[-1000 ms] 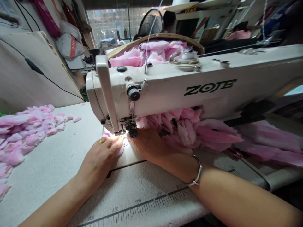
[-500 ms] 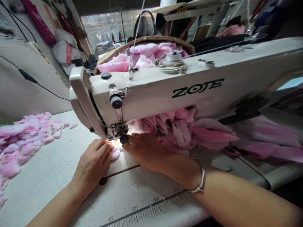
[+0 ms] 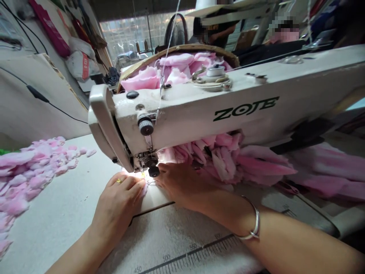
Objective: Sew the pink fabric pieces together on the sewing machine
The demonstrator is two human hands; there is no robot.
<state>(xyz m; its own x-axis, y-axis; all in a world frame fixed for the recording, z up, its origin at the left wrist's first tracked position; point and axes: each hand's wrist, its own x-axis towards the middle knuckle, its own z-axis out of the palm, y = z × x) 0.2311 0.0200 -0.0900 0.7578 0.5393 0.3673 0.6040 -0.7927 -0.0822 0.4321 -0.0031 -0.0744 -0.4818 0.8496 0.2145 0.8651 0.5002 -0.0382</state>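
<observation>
A white sewing machine (image 3: 182, 114) stands over the lit needle area. My left hand (image 3: 121, 198) is closed at the left of the needle, its bent fingertips on a small pink fabric piece (image 3: 145, 187) that is mostly covered. On the other side of the presser area, my right hand (image 3: 185, 186) reaches in close by a black knob (image 3: 154, 171). Its fingers are together and bent; their tips and whatever they grip are hidden. Behind this hand, gathered pink fabric (image 3: 222, 160) is bunched under the machine arm.
Many pink fabric pieces (image 3: 37, 167) lie heaped on the left of the white table (image 3: 76, 213). A round basket (image 3: 131, 70) of pink fabric stands behind the machine. A measuring scale (image 3: 185, 255) runs along the table front. People (image 3: 219, 28) are in the background.
The whole view has shifted slightly, so the machine sits a little further right. The small pink piece by my left fingers shows less now. Both hands stay by the needle.
</observation>
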